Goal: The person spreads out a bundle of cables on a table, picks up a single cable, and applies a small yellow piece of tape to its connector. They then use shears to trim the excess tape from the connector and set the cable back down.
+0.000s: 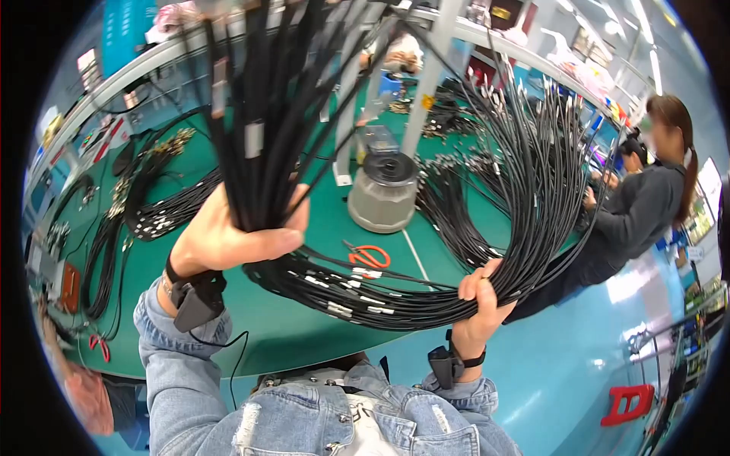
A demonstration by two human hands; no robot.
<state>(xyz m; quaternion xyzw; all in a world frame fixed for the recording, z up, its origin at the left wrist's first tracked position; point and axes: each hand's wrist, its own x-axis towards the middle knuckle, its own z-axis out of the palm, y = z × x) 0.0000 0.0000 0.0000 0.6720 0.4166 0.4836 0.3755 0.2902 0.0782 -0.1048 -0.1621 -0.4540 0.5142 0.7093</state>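
Observation:
My left hand [228,235] is closed around a thick bundle of thin black cables [266,114], raised high so the strands fan upward out of my fist. The same bundle loops down over the green table [304,334] and rises again on the right, where my right hand [483,292] grips it near the table's edge. Small white sleeves sit on many strands. Above the right hand the cable ends [532,129] spread out with metal tips. Both wrists carry a black strap with a small box.
A grey cylindrical machine [384,194] stands mid-table with orange-handled scissors [369,257] in front of it. More cable bundles [163,209] lie at left. A seated person [639,205] works at right. A red stool [627,403] stands on the blue floor.

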